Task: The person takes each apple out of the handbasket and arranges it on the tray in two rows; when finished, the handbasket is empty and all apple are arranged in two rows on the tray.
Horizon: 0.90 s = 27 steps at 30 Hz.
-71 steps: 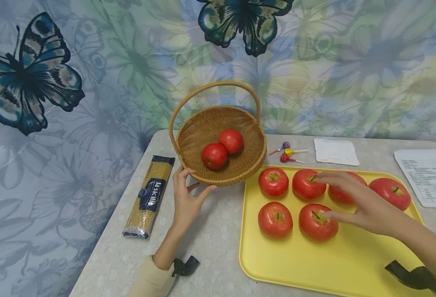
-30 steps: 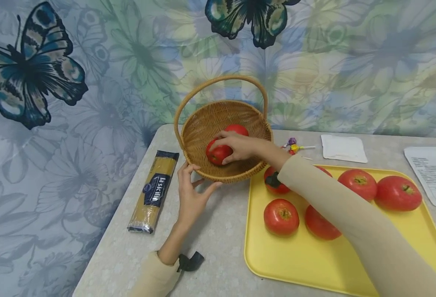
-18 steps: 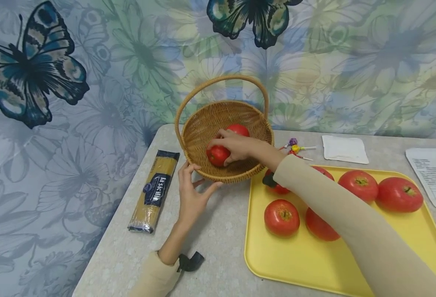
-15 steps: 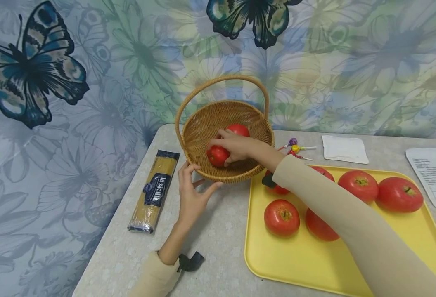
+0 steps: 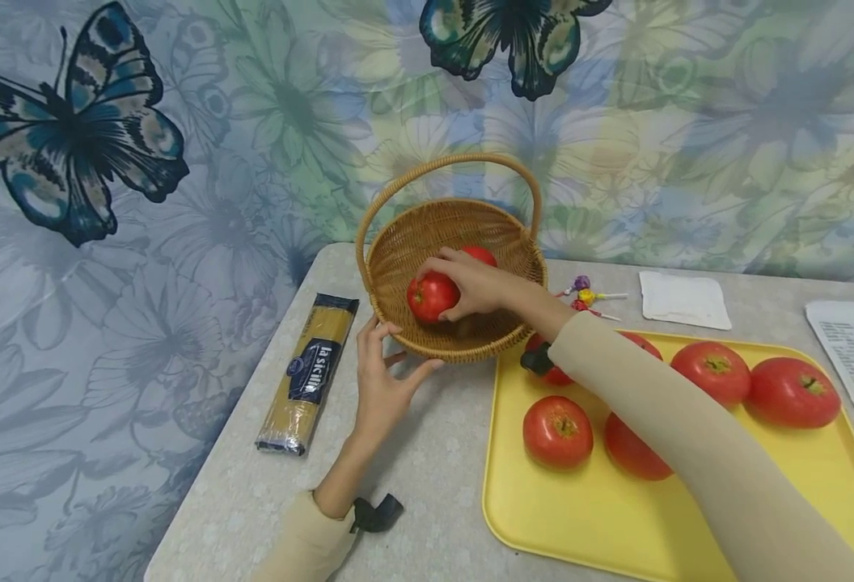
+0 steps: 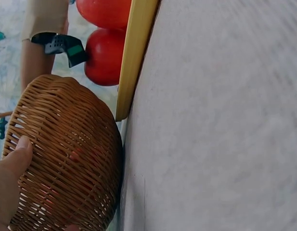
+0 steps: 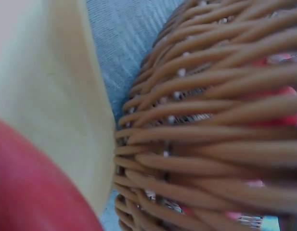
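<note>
In the head view a wicker basket (image 5: 458,353) with a tall handle stands tilted towards me. My left hand (image 5: 385,392) holds its near left rim, thumb apart from the fingers; the left wrist view shows that thumb against the weave. Inside the basket my right hand (image 5: 467,280) grips a red apple (image 5: 433,297) from above, fingers curled over its far side and thumb at its near right. A second red apple (image 5: 480,255) lies behind, partly covered by this hand. In the right wrist view, the basket's woven side (image 7: 211,120) blocks the right hand from sight.
A yellow tray (image 5: 572,517) bearing several red apples (image 5: 558,432) lies right of the basket, under my right forearm. A spaghetti pack (image 5: 309,376) is on the left. Behind the tray are lollipops (image 5: 585,296), a white packet (image 5: 684,300) and a printed sheet (image 5: 852,352).
My right hand has gone from over the tray into the basket and taken hold of the left apple. Lately that apple has risen slightly. My left hand has stayed on the rim.
</note>
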Tool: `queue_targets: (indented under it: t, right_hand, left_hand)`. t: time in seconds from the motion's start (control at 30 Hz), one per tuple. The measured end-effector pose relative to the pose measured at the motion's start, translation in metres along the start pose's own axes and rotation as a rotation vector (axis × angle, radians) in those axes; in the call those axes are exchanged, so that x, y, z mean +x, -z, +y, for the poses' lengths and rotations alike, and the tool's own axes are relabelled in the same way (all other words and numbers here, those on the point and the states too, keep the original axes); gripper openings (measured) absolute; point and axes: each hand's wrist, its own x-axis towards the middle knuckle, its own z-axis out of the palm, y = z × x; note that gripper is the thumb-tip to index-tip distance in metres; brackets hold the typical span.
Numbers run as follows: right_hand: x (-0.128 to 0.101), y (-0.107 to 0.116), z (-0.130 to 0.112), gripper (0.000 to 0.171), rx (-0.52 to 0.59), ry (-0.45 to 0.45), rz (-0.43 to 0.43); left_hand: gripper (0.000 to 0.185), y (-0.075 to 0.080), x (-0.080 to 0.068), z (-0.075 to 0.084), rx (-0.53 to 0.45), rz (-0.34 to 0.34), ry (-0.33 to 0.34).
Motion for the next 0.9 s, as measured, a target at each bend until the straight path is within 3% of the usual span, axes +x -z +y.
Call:
queue_targets:
  t: [0.33, 0.57, 0.67, 0.9]
  right_hand:
    - [-0.022, 0.016, -0.004, 0.064, 0.065, 0.124, 0.175]
    - [-0.073, 0.044, -0.02, 0.065, 0.182, 0.231, 0.332]
    - [-0.106, 0.054, -0.022, 0.068, 0.218, 0.216, 0.4]
    - [-0.191, 0.061, -0.01, 0.076, 0.191, 0.021, 0.53]
  left_hand:
    - [0.064, -0.002, -0.001, -0.004, 0.01, 0.008, 0.006]
    - [0.062, -0.002, -0.001, -0.002, 0.007, -0.001, -0.004]
    - [0.063, -0.003, -0.001, -0.001, 0.005, -0.002, -0.004]
    - [0.066, -0.003, -0.002, -0.001, 0.017, 0.01, 0.017]
